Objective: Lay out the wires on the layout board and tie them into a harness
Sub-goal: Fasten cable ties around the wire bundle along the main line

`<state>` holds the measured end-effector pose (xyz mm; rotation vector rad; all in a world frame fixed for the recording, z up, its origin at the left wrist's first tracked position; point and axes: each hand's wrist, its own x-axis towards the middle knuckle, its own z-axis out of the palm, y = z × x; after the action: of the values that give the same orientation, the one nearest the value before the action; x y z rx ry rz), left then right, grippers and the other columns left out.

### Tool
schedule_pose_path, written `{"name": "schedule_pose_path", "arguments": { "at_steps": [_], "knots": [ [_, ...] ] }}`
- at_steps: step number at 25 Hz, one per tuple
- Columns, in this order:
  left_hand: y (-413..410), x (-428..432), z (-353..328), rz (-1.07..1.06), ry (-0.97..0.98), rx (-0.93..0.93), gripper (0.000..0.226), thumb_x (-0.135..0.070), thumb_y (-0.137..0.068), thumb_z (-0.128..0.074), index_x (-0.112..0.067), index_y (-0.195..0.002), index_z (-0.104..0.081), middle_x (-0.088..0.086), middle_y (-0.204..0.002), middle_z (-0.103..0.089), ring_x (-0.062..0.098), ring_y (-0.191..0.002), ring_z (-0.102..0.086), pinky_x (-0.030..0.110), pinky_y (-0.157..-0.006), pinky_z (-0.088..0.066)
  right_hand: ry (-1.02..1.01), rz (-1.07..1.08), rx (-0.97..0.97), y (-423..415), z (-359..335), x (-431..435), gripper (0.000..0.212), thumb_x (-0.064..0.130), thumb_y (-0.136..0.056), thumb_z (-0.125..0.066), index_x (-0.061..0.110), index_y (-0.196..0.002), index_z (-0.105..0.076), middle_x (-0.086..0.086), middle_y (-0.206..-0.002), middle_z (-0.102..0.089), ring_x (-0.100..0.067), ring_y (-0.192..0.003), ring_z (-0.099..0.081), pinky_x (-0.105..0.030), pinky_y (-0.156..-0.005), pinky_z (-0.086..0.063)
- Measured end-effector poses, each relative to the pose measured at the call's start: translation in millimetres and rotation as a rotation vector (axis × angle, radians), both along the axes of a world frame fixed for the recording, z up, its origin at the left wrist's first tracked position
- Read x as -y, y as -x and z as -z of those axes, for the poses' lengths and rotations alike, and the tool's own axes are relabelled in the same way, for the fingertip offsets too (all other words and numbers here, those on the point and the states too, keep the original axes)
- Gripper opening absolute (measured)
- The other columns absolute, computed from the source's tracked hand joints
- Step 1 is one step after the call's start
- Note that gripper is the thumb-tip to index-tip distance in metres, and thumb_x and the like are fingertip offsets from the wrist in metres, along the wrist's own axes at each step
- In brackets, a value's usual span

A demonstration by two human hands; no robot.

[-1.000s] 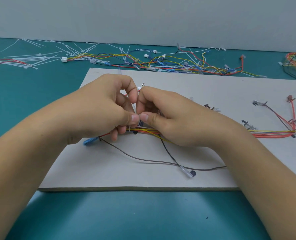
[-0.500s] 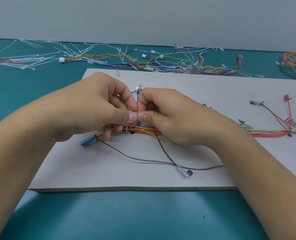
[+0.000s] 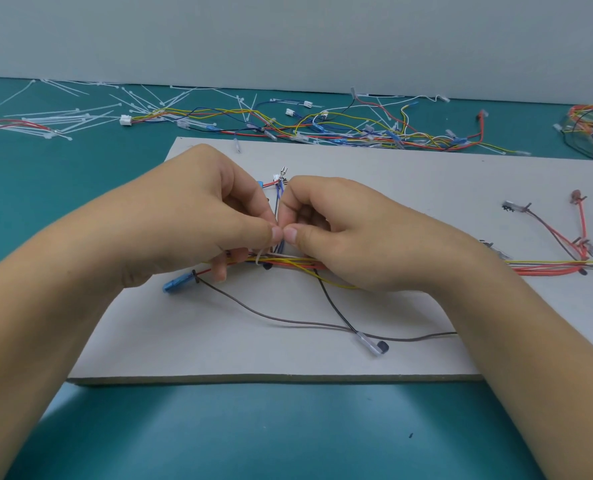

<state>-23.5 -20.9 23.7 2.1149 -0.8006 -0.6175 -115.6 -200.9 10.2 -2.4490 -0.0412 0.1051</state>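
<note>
Hardly anything has shifted over the last second: both hands keep the same knuckle-to-knuckle huddle above the middle of the layout board point(image 3: 409, 181), thumb tips still almost touching. That grey board lies flat on the teal table, its long side running left to right in front of the person. The left hand point(image 3: 198, 220) and the right hand point(image 3: 354, 237) are both curled tight, thumb against forefinger, pinching at one spot between them. Under them the main wire bundle point(image 3: 548, 263) of red, yellow and white strands runs left to right along the board, passing beneath both palms. From the pinch a thin branch point(image 3: 278, 202) of blue and dark wires runs straight away from the person, square to the bundle, ending in small terminals just beyond the knuckles. A white cable tie point(image 3: 258, 256) curls out from under the left thumb and down over the bundle, so the left hand looks to be holding it, while the right seems to pinch the branch itself; the exact grip is hidden. The tie lies just on the left hand's side of the junction, so cinching it probably means that hand pulling across the bundle's axis while the right steadies the wires.
</note>
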Motion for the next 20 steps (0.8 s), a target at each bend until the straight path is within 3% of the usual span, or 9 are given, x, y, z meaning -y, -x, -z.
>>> {"name": "schedule_pose_path", "arguments": {
  "at_steps": [5, 10, 13, 20],
  "knots": [
    [6, 3, -1, 0.013, -0.030, 0.176, 0.007, -0.021, -0.081, -0.074, -0.020, -0.074, -0.075, 0.009, -0.065, -0.069, 0.012, -0.050, -0.050, 0.029, -0.052, -0.043, 0.023, -0.005, -0.010, 2, -2, -1, 0.013, 0.023, -0.103, -0.051, 0.030, -0.092, -0.054, 0.017, -0.074, -0.055, 0.002, -0.067, -0.049, -0.026, -0.060, -0.035],
    [22, 10, -4, -0.034, -0.005, 0.244, 0.014, -0.027, -0.072, -0.065, -0.017, -0.064, -0.068, -0.009, -0.043, -0.055, 0.002, -0.030, -0.040, 0.009, -0.030, -0.027, 0.036, 0.007, -0.003, 2, -5, 0, 0.013, 0.022, -0.103, -0.051, 0.029, -0.091, -0.054, 0.012, -0.081, -0.060, -0.003, -0.072, -0.052, -0.030, -0.064, -0.041],
    [25, 12, -3, -0.042, -0.001, 0.288, 0.017, -0.032, -0.068, -0.062, -0.017, -0.063, -0.069, -0.009, -0.047, -0.060, 0.002, -0.037, -0.046, 0.009, -0.036, -0.032, 0.033, 0.019, 0.001, 3, -5, 1, 0.013, 0.023, -0.102, -0.052, 0.029, -0.091, -0.056, 0.009, -0.082, -0.066, -0.008, -0.073, -0.058, -0.036, -0.068, -0.050],
    [23, 9, -7, -0.038, -0.009, 0.321, 0.014, -0.020, -0.080, -0.075, -0.020, -0.066, -0.075, -0.013, -0.046, -0.061, -0.001, -0.030, -0.046, 0.006, -0.031, -0.027, 0.041, 0.058, 0.018, 0, -3, 3, 0.013, 0.024, -0.101, -0.054, 0.029, -0.090, -0.058, 0.007, -0.078, -0.069, -0.004, -0.066, -0.060, -0.032, -0.063, -0.050]
  ]
}}
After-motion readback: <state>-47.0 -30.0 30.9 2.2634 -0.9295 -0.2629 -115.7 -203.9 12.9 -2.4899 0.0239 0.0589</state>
